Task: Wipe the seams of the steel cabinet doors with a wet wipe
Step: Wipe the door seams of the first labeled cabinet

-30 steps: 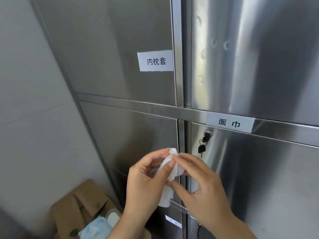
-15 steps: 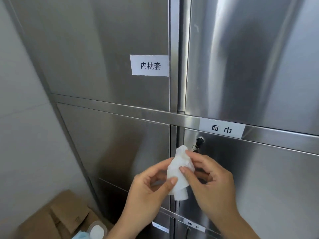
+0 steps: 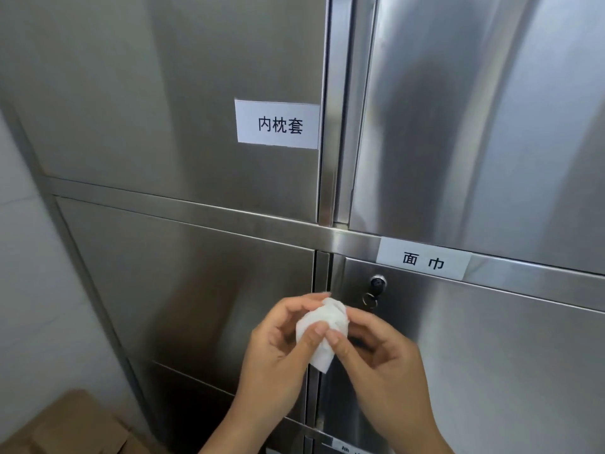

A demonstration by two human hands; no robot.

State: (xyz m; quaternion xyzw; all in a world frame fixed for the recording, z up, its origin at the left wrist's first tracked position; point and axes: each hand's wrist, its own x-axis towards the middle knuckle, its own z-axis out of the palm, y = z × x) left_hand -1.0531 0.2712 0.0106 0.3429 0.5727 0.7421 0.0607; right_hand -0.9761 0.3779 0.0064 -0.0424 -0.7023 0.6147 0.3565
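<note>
Two bare hands, the left hand (image 3: 275, 352) and the right hand (image 3: 383, 358), share one crumpled white wet wipe (image 3: 322, 329). The fingers (image 3: 363, 317) of both are clamped on it, thumbs in front. Just behind the fingers runs one vertical seam (image 3: 322, 273) between two of four brushed steel cabinet doors (image 3: 196, 290). One round keyed lock (image 3: 378, 283) sits just above the right fingers. Two white paper labels (image 3: 277, 124) lie higher. Compared with half a second ago, the wipe is bunched tighter and no longer covers the lock's key.
</note>
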